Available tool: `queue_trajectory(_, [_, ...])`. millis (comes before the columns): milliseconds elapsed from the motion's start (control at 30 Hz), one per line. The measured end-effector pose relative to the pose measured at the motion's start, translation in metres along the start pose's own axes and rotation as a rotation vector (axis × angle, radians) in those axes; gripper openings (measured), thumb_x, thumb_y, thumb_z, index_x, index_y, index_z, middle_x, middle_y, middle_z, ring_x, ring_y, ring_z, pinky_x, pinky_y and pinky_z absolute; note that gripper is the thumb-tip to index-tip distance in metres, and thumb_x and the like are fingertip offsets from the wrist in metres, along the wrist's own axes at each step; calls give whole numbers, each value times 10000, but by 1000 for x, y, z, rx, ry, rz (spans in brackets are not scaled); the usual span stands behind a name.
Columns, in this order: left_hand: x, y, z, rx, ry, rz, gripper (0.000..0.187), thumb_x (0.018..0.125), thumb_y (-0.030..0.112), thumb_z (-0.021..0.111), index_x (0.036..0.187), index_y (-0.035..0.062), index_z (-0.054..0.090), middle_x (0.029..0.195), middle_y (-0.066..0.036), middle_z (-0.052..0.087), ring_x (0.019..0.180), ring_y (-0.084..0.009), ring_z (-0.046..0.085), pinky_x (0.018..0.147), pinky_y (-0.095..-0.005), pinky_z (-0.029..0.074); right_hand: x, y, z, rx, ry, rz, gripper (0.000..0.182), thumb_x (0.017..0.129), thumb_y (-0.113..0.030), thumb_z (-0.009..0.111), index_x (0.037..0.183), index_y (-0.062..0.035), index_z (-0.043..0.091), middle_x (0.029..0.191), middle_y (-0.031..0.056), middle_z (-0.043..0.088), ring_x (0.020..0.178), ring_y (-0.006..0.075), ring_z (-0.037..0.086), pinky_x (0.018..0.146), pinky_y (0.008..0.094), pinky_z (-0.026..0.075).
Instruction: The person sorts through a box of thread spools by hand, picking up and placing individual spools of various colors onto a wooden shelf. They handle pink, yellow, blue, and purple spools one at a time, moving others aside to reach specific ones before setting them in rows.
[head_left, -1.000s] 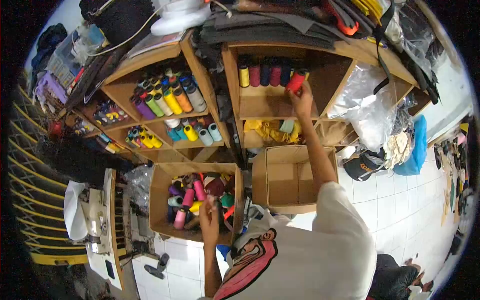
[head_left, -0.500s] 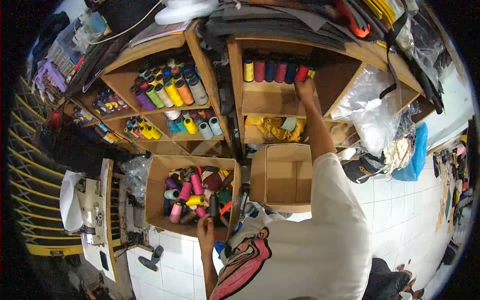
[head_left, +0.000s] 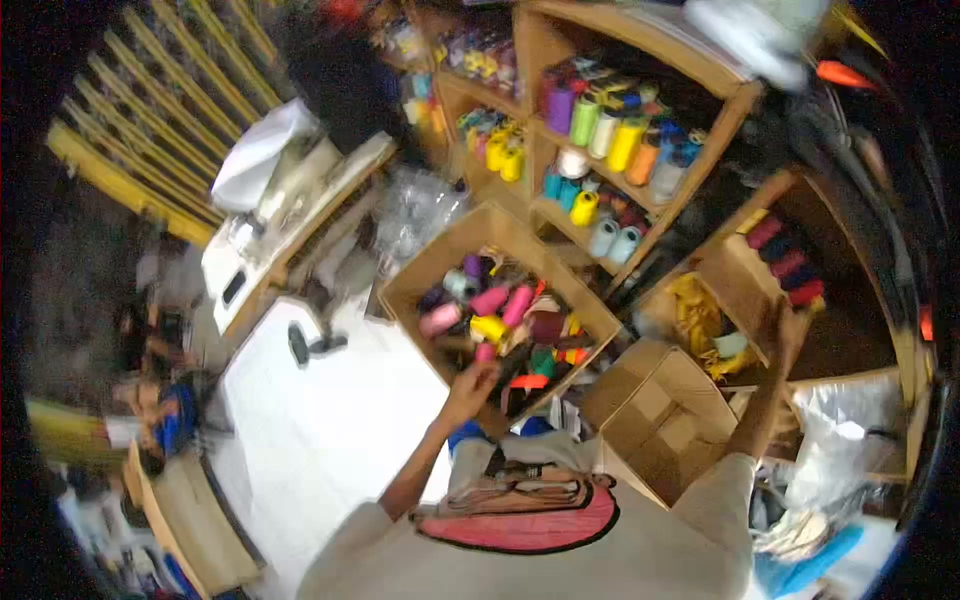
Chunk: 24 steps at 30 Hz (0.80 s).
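My left hand (head_left: 468,392) is at the near side of a cardboard box (head_left: 420,352) full of thread spools. Its fingers are closed at the lower end of a small pink thread spool (head_left: 486,353). Around it lie a yellow spool (head_left: 488,328), other pink spools (head_left: 517,306) and a green spool (head_left: 542,361). My right hand (head_left: 790,328) reaches to the shelf compartment on the right, just below a red thread spool (head_left: 807,293) at the end of a row of dark and maroon spools (head_left: 780,262). Blur hides whether its fingers touch the red spool.
A second cardboard box (head_left: 660,410) with open flaps stands between my arms. Several rows of coloured spools fill the left shelf (head_left: 625,145). Yellow cloth (head_left: 693,315) lies in the lower right compartment. A sewing machine table (head_left: 300,230) and sandals (head_left: 315,343) are at left.
The view has turned and is blurred, so the shelves tilt. My left hand stays at the small pink spool. My right hand remains by the red spool, slightly lower on it.
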<state>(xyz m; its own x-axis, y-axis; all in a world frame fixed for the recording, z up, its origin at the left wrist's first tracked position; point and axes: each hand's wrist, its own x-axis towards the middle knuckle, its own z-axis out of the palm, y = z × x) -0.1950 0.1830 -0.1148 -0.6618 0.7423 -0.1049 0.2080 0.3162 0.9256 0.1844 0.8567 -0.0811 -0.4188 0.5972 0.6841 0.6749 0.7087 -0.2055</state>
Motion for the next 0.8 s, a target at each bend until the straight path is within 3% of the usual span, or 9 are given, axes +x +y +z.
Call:
queue_trajectory(100, [-7, 21, -4, 134, -20, 10, 243, 961, 177, 540, 1156, 35, 572, 1061, -98, 623, 1016, -183, 588, 893, -301, 453, -8, 22, 9, 394, -23, 442, 399, 889, -272, 599, 1144, 34, 575, 1083, 188, 639, 964, 315, 594, 870, 431, 446])
queue_trajectory(233, [-4, 11, -1, -46, -92, -13, 285, 936, 111, 518, 1201, 6, 525, 911, -117, 622, 900, -188, 626, 780, -318, 499, -3, -105, -57, 400, -59, 714, 529, 896, -254, 626, 1302, 41, 457, 1139, 209, 629, 1085, 290, 581, 881, 389, 473])
queue_trajectory(267, [-3, 2, 4, -35, -47, 129, 276, 924, 74, 495, 1190, 3, 518, 819, -83, 593, 798, -175, 629, 726, -305, 501, -26, -85, -48, 662, -14, 490, 646, 907, -239, 618, 1415, 20, 315, 1224, 214, 573, 1137, 271, 561, 899, 362, 482])
queue_trajectory(333, [0, -1, 4, 5, -82, 30, 274, 918, 72, 503, 1181, 1, 522, 828, -87, 605, 786, -171, 627, 718, -312, 497, -43, -117, -63, 1491, -176, 473, 682, 901, -240, 617, 1441, 6, 280, 1312, 200, 509, 1188, 284, 523, 944, 371, 462])
queue_trajectory(400, [4, -9, 9, 5, -125, -54, 284, 921, 116, 525, 1188, 21, 536, 931, -111, 614, 874, -206, 615, 783, -335, 482, -62, -179, -79, 1408, -224, 478, 686, 911, -256, 612, 1456, -14, 273, 1361, 191, 470, 1193, 282, 518, 981, 379, 430])
queue_trajectory(467, [11, -19, 12, -31, -165, -119, 311, 934, 206, 563, 1211, 63, 558, 1127, -156, 620, 1061, -279, 593, 920, -375, 456, -78, -263, -88, 922, -213, 522, 638, 928, -242, 597, 1456, -46, 298, 1373, 187, 457, 1159, 263, 541, 987, 402, 416])
queue_trajectory(567, [17, -28, 9, 178, -297, -72, 314, 926, 230, 535, 1161, 23, 553, 903, -143, 662, 835, -273, 653, 756, -389, 506, -102, -312, -75, 662, -421, 566, 583, 941, -205, 559, 1455, -71, 317, 1335, 192, 486, 1127, 265, 553, 951, 442, 442])
queue_trajectory(667, [34, -144, 41, 436, -448, -39, 416, 885, 313, 563, 1209, 52, 547, 1063, -167, 636, 1019, -317, 620, 860, -416, 503, -119, -375, -90, 916, -548, 713, 559, 941, -211, 557, 1441, -81, 344, 1305, 175, 512, 1103, 257, 562, 920, 427, 461])
queue_trajectory(800, [41, -118, 33, 754, -330, -195, 595, 812, 383, 630, 1288, 55, 489, 1195, -197, 591, 1108, -338, 585, 922, -429, 488, -134, -397, -86, 1024, -549, 679, 503, 941, -48, 488, 1421, -41, 341, 1210, 170, 568, 1040, 222, 587, 839, 346, 510])
